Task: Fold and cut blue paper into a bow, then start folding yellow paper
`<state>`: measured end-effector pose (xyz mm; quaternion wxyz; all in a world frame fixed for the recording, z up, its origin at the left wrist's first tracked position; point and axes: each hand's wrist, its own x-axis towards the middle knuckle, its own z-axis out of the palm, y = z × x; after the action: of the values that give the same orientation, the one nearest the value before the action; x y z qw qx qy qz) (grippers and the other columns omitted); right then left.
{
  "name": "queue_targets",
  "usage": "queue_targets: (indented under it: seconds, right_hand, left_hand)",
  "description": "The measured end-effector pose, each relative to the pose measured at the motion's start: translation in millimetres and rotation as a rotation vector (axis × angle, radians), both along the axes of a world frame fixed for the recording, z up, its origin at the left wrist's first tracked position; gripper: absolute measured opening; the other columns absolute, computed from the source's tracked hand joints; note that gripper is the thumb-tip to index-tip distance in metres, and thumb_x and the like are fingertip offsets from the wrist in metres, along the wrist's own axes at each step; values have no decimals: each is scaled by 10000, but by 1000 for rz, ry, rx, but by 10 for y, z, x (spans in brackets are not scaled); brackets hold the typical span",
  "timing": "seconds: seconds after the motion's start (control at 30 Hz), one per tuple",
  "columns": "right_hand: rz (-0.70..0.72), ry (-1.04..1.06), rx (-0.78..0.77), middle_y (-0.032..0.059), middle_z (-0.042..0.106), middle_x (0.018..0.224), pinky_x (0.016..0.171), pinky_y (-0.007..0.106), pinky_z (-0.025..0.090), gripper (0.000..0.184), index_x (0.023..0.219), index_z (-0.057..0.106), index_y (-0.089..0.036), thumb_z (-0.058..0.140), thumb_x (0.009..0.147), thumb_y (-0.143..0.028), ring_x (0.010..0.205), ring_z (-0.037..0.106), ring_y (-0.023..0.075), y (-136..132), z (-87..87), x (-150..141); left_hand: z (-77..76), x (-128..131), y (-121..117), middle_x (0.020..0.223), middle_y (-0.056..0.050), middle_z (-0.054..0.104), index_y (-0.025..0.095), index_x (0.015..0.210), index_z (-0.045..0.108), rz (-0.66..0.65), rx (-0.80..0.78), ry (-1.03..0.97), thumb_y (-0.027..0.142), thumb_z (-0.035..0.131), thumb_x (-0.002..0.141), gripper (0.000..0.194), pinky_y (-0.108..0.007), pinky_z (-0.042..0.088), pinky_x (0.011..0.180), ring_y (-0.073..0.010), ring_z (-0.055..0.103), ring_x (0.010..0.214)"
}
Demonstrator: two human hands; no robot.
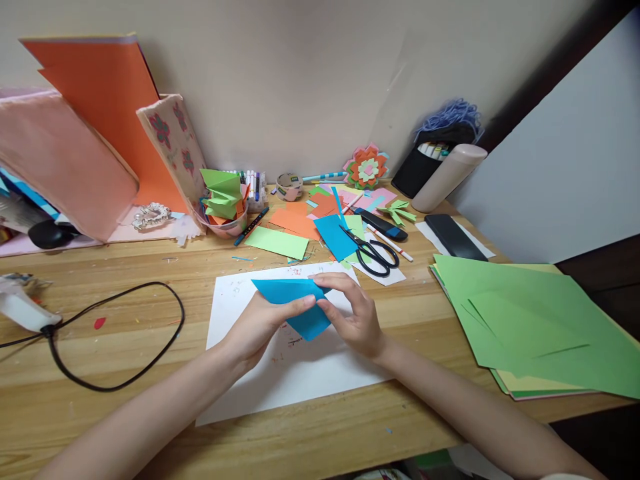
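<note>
Head camera view, from the left: a white tool (25, 308) with a black cord lies on the bench (165, 427), well apart from the work. Next comes the left hand (256, 325), its thumb laid flat across the near face of the blue paper (309, 325), its other fingers mostly hidden behind, so the sheet is clasped between them. As a judgement, this hand does best as a steady clamp, thumb flat and light, so the layers do not creep while the other hand works the edge. The blue paper is held over the white sheet (235, 387), near the middle of the bench; whether its lower corner touches that sheet I cannot tell. One sharp corner points left and slightly away from the person, another points down toward the body, and the long axis runs roughly left to right along the upper edge. At its right end the right hand (359, 321) has thumb and forefinger drawn close together about the upper edge; a small, firm pinch, with edges matched before pressing, seems the way to a clean crease. Farther right and beyond lie black scissors (367, 251), then stacked green sheets (530, 300), clear of both hands.
</note>
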<state>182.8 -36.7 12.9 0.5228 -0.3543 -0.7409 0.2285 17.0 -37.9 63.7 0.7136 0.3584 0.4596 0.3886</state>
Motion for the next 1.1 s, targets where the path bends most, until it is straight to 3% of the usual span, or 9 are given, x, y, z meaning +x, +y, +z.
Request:
queue_targets:
  seconds: [0.1, 0.33, 0.53, 0.63, 0.73, 0.9, 1.03, 1.1]
  right_hand:
    - [11, 10, 68, 70, 627, 1056, 850, 416, 500, 332, 1134, 527, -260, 547, 826, -140, 1022, 580, 220, 5, 3, 16]
    - [18, -25, 161, 86, 606, 1064, 805, 406, 510, 360, 1085, 544, -254, 578, 779, -67, 990, 582, 213, 25, 36, 39]
    - [-7, -69, 176, 67, 600, 1035, 798, 394, 499, 257, 993, 544, -248, 563, 793, -87, 954, 578, 201, 16, 103, 61]
    - [-140, -67, 169, 74, 541, 1050, 870, 438, 450, 230, 955, 520, -235, 621, 765, -154, 1019, 525, 228, 9, 93, 56]
    - [-277, 10, 159, 48, 486, 947, 843, 431, 438, 357, 933, 472, -232, 721, 679, -207, 949, 504, 223, 9, 37, 33]
    - [-98, 107, -92, 13, 529, 861, 745, 352, 454, 335, 974, 430, -239, 674, 745, -211, 813, 534, 172, -8, 1, -36]
    - [-100, 40, -58, 5, 539, 815, 727, 331, 451, 199, 931, 479, -236, 608, 792, -175, 791, 532, 162, -35, 60, -51]
    - [-162, -17, 3, 22, 533, 862, 775, 357, 447, 195, 940, 510, -238, 613, 785, -180, 850, 527, 179, -39, 91, -36]
  left_hand:
    - [13, 5, -34, 1100, -78, 660, 191, 1071, 638, -27, 0, -35, 232, 765, 628, 463, -315, 457, 819, -233, 587, 1003]
    - [11, 1, -87, 1099, -55, 660, 207, 1034, 643, -66, -25, -13, 273, 710, 708, 339, -315, 431, 871, -214, 561, 1041]
    - [1, 23, -91, 1111, -82, 646, 183, 1050, 615, -89, 20, 27, 323, 665, 747, 338, -334, 443, 846, -229, 560, 1027]
    - [-33, 37, -40, 1080, -97, 648, 150, 1027, 595, 12, 118, 94, 322, 688, 719, 365, -321, 459, 805, -222, 576, 972]
    - [-60, 40, 12, 1038, -94, 645, 141, 988, 559, 180, 220, 165, 330, 702, 698, 374, -301, 475, 740, -201, 590, 891]
    - [-57, 53, 27, 930, -38, 630, 180, 1016, 501, 253, 329, 185, 327, 682, 719, 378, -255, 478, 681, -160, 585, 822]
    - [-63, 57, 18, 811, -2, 591, 207, 1003, 488, 232, 389, 212, 340, 599, 793, 273, -217, 473, 619, -125, 563, 728]
    - [-82, 56, 14, 843, -2, 579, 246, 1122, 419, 234, 419, 208, 324, 576, 812, 356, -220, 478, 606, -124, 561, 722]
